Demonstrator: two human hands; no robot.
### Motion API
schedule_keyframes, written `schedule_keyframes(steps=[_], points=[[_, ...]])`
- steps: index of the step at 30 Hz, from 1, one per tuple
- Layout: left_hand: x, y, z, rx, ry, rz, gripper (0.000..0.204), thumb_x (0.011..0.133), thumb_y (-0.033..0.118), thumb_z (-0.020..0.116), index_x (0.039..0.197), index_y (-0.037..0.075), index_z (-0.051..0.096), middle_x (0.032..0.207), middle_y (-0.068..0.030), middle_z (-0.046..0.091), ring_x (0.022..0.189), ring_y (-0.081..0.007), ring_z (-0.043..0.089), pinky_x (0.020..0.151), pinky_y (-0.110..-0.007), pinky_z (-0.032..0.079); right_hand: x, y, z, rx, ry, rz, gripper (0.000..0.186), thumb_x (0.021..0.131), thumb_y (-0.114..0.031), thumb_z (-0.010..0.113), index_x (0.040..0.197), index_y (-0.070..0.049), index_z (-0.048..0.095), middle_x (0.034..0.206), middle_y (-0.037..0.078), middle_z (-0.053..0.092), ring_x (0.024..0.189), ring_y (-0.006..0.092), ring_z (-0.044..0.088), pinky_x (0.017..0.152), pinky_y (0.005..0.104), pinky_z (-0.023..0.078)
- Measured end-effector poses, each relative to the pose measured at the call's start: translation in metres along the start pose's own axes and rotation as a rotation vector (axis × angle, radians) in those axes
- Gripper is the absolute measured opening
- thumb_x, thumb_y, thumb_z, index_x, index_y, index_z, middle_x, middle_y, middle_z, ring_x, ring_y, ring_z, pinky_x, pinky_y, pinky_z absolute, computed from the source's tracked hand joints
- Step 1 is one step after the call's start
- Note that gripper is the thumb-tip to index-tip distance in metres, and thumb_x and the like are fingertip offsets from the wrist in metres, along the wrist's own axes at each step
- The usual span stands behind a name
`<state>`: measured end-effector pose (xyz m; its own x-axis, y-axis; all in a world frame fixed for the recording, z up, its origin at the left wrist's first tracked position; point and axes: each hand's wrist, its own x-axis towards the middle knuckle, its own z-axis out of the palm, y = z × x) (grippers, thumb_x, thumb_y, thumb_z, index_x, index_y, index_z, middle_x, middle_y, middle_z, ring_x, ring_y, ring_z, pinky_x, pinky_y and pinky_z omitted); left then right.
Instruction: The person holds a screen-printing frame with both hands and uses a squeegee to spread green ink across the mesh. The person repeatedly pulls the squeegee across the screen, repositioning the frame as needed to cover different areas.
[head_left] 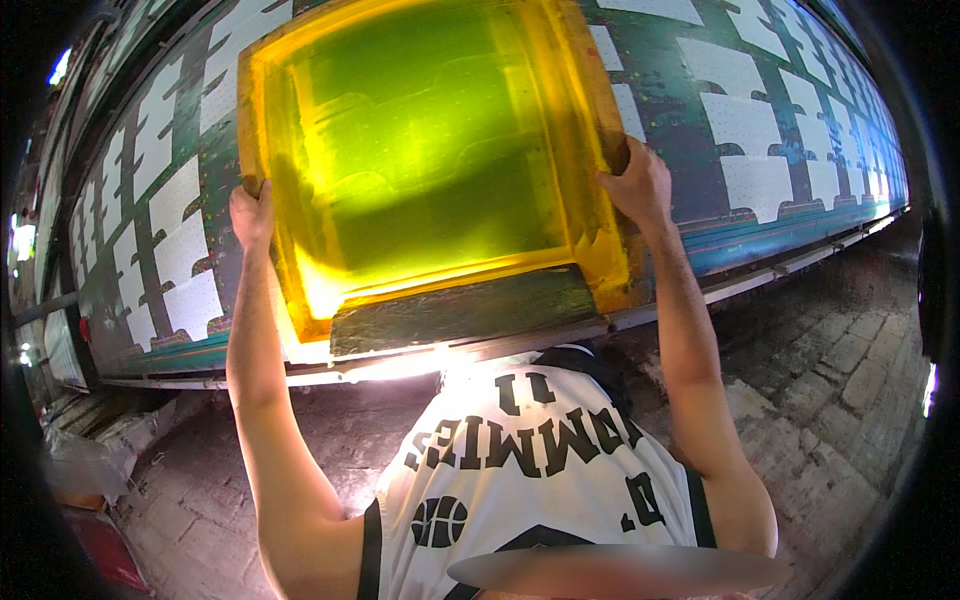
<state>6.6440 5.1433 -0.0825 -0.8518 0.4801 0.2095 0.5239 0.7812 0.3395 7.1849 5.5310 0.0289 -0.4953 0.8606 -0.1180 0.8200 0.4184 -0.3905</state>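
Observation:
A screen-printing frame (430,170) with yellow-green translucent mesh and amber edges is held in front of me above a long dark green table (690,205). My left hand (252,214) is closed round its left side rail, and my right hand (640,185) grips the right rail a little farther up. Along the near edge of the frame runs a dark, stained strip (465,312). Through the mesh, faint outlines of cut shapes show. The fingers under the rails are mostly hidden.
Rows of white cut fabric pieces (755,185) lie on the table to the right, and more white pieces (190,290) to the left. A pale rail (775,278) edges the table's near side. Worn paving (825,370) forms the floor. A red object (105,545) sits low at left.

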Motion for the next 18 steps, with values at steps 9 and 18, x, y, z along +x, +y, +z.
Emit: schedule_keyframes(steps=[9,18], points=[[-0.086,0.194,0.053,-0.052,0.055,0.014,0.048,0.095,0.032,0.082,0.104,-0.011,0.064,0.102,-0.0302,0.07,0.097,-0.0489,0.068,0.086,-0.057,0.056,0.045,0.185,-0.057,-0.041,0.001,-0.003,0.069,0.083,-0.027,0.089,0.141,0.0,0.064,0.126,0.022,0.074,0.119,0.0396,0.071,0.1,0.051,0.058],[-0.107,0.246,0.056,-0.088,-0.119,-0.109,0.053,0.101,0.038,0.075,0.122,-0.008,0.059,0.119,-0.0266,0.064,0.112,-0.0426,0.064,0.093,-0.056,0.055,0.05,0.246,-0.065,-0.002,-0.032,0.015,0.081,0.083,-0.03,0.089,0.152,0.0,0.057,0.136,0.023,0.07,0.127,0.0406,0.066,0.11,0.0514,0.053]])
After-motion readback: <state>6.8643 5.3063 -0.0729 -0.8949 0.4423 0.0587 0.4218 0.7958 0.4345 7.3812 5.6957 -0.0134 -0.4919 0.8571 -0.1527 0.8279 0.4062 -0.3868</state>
